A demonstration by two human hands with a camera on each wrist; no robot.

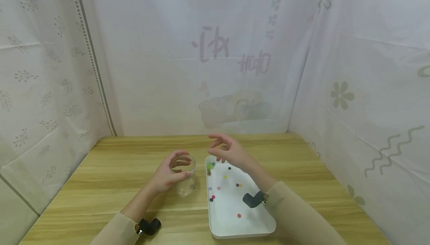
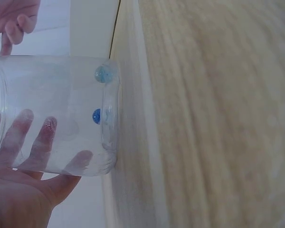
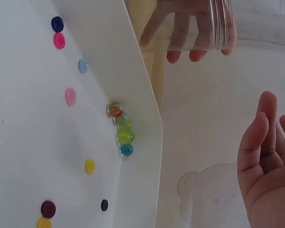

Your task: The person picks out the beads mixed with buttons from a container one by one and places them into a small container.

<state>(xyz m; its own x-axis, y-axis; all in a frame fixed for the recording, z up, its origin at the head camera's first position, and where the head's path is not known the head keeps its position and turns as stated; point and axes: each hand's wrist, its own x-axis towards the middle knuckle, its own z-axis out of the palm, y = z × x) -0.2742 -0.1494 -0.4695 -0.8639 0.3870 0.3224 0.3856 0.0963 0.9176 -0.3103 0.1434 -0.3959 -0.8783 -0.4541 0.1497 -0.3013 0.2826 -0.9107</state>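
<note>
Nearest us, the front edge of the white tray (image 1: 226,208) lies short of our right fingers (image 1: 226,139); its long side runs just right of our left fingers (image 1: 178,153), a strip of desk (image 1: 201,207) between, a wider stretch leftward. Our left fingers curl round the clear jar (image 1: 184,188), blue marbles (image 2: 103,74) inside. Our right fingers, loosely bent, hang above the tray's far end. Beyond both, patterned cloth (image 1: 154,58) hangs.

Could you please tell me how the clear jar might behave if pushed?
The clear jar is upright, taller than wide, so a high push might tip it. Its smooth side may be slippery. Being cylindrical, it would probably roll if knocked over.
</note>
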